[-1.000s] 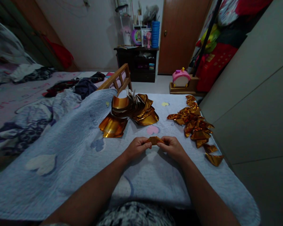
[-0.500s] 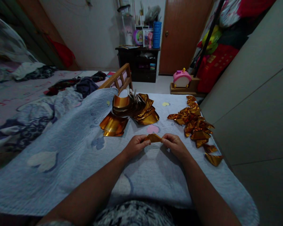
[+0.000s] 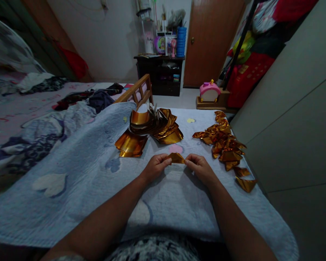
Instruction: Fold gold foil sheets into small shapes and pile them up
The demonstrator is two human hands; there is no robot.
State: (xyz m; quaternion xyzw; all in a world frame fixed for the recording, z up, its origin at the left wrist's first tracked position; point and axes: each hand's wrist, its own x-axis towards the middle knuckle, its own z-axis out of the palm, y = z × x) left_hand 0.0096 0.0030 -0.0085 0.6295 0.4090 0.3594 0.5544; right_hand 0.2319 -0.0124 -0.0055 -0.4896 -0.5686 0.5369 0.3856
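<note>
A small folded piece of gold foil paper (image 3: pixel 176 158) is stretched between my two hands, above the pale blue quilt (image 3: pixel 163 203). My left hand (image 3: pixel 157 167) pinches its left end between thumb and fingers. At the opposite end, my right hand (image 3: pixel 199 166) grips the tip, also closed. Beyond my hands lies a fanned stack of gold foil sheets (image 3: pixel 167 136), curved and partly overlapping. To the right, several folded gold foil pieces (image 3: pixel 228 146) form a loose pile along the quilt's edge, the nearest one (image 3: pixel 246 184) lying a little apart.
A wooden rail (image 3: pixel 137 90) rises behind the foil stack. Crumpled clothes (image 3: pixel 97 99) lie on the bed at left. Close along the right side stands a pale cabinet (image 3: pixel 296 127). Farther back are a pink toy (image 3: pixel 209 91), a dark shelf unit (image 3: pixel 159 76) and a brown door (image 3: pixel 212 43).
Both hands keep hold of the foil paper. The piece has shifted very slightly left and its peak looks a little more raised. The foil piles have stayed put.
</note>
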